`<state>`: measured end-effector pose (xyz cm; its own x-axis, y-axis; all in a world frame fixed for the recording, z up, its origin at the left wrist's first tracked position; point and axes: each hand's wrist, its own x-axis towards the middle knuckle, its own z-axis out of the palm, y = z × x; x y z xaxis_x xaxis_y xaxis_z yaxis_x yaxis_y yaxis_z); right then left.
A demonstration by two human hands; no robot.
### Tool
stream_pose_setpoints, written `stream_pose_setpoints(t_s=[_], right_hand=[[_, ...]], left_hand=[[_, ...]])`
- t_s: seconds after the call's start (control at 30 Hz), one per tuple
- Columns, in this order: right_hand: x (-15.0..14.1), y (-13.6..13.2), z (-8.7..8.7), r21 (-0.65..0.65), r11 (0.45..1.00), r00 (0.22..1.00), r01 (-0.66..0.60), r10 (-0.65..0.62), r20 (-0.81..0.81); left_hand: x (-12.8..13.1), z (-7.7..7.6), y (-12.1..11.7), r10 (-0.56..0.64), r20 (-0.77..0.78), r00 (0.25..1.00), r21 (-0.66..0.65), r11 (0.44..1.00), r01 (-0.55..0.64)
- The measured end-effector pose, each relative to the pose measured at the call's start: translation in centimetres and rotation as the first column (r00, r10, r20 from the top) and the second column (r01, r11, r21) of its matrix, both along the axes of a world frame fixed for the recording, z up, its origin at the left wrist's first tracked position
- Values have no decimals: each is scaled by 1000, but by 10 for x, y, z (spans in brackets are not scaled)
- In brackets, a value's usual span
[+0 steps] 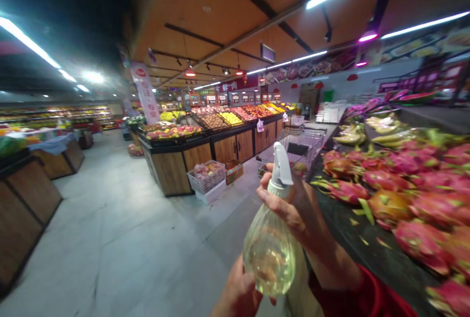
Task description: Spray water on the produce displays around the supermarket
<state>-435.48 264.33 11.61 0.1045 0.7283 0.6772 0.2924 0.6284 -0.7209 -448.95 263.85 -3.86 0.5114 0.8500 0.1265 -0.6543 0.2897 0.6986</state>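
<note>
A clear spray bottle (pixel 270 248) with a white trigger head is held upright in front of me, partly filled with pale liquid. My right hand (pixel 293 207) is wrapped round its neck just under the trigger head. My left hand (pixel 238 295) cups the bottle's rounded bottom from below; its fingers are mostly hidden behind the bottle. To my right, pink dragon fruits (pixel 407 194) lie piled on a dark display counter (pixel 341 219).
A metal shopping cart (pixel 299 143) stands ahead beside the counter. Wooden fruit stands (pixel 191 153) fill the middle of the shop, with a white crate (pixel 206 175) on the floor beside them. Another wooden stand (pixel 25 204) is at left. Grey floor (pixel 121 229) lies between.
</note>
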Motion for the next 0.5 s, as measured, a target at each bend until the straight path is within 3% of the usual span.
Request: stream_pose_setpoints(t_s=[0.23, 0.3, 0.4, 0.43, 0.5], right_hand=[[12, 72, 0, -2, 996, 996, -86, 86, -36], [17, 92, -2, 1, 993, 992, -117, 117, -38], [25, 119, -8, -16, 988, 987, -153, 152, -43], [27, 127, -11, -30, 985, 985, -167, 166, -49], [28, 142, -17, -61, 978, 978, -201, 197, -60]], left_hand=[[8, -19, 73, 27, -131, 991, 85, 996, -16], [9, -17, 89, 10, -156, 988, 130, 991, 10], [10, -7, 106, 45, -249, 968, 85, 996, -25], [10, -3, 110, 113, -341, 933, 60, 993, -98], [10, 4, 117, 252, -575, 778, 75, 964, -257]])
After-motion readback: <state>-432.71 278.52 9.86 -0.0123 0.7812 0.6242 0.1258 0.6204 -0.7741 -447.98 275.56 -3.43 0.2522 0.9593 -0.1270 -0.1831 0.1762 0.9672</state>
